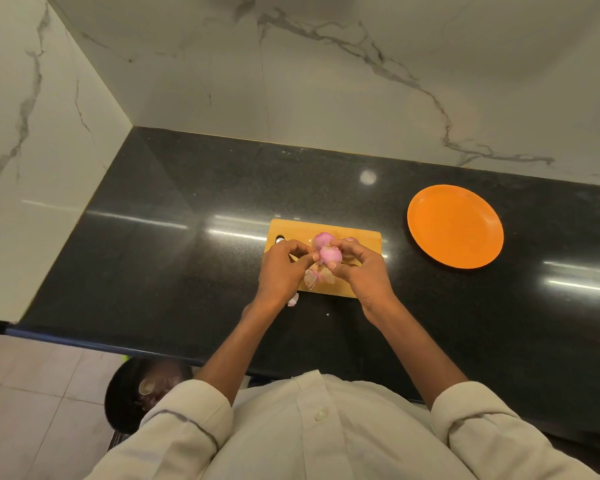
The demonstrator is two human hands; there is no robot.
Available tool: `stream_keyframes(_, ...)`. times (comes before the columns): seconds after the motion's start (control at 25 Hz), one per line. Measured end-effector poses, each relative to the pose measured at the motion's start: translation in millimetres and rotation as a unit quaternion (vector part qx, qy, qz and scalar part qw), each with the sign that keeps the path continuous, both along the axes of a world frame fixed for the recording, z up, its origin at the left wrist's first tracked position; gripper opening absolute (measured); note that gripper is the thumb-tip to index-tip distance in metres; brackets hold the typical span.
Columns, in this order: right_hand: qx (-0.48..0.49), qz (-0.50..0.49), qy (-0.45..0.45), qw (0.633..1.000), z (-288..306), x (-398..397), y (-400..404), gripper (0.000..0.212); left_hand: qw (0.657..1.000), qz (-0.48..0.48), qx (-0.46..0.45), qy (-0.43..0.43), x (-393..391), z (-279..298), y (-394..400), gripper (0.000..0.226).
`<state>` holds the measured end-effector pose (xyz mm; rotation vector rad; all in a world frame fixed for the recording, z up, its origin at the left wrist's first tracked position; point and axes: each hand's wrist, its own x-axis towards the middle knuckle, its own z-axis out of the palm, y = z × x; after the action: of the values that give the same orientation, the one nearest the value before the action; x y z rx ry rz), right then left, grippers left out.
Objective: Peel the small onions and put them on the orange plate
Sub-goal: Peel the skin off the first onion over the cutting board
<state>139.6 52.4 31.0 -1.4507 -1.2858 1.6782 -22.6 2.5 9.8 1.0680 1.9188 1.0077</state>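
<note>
While the right hand [357,268] has its grip around a small onion [330,255] above the cutting board [361,237], the left hand [284,268] pinches its skin; another onion [323,240] lies on the board; the orange plate [455,226] sits well apart on the counter [187,254].

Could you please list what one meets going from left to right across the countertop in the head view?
left hand → small onion held over the wooden cutting board → right hand → orange plate.

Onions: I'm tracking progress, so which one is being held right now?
The nearer onion, pinched between both hands, left and right. The other onion lies behind it on the cutting board, untouched.
</note>
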Motion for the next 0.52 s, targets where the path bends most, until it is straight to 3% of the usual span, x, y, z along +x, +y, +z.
stream_keyframes(0.08, 0.027, 0.008, -0.019, 0.999, -1, 0, 1, 0.044, 0.998, 0.000, -0.006, 0.064, 0, -2, 0, 0.009)
stream_keyframes(0.16, 0.041, 0.015, -0.024, 0.999, -1, 0, 1, 0.045, 0.998, 0.000, -0.001, 0.069, 0, -2, 1, 0.022)
stream_keyframes(0.36, 0.054, 0.011, -0.013, 0.998, 6, -3, -1, 0.045, 0.995, -0.037, 0.046, -0.084, 6, 8, 5, 0.026)
stream_keyframes(0.52, 0.058, 0.024, 0.006, 0.998, 6, -1, -1, 0.045, 0.974, 0.028, 0.073, -0.214, 3, 9, 2, 0.019)
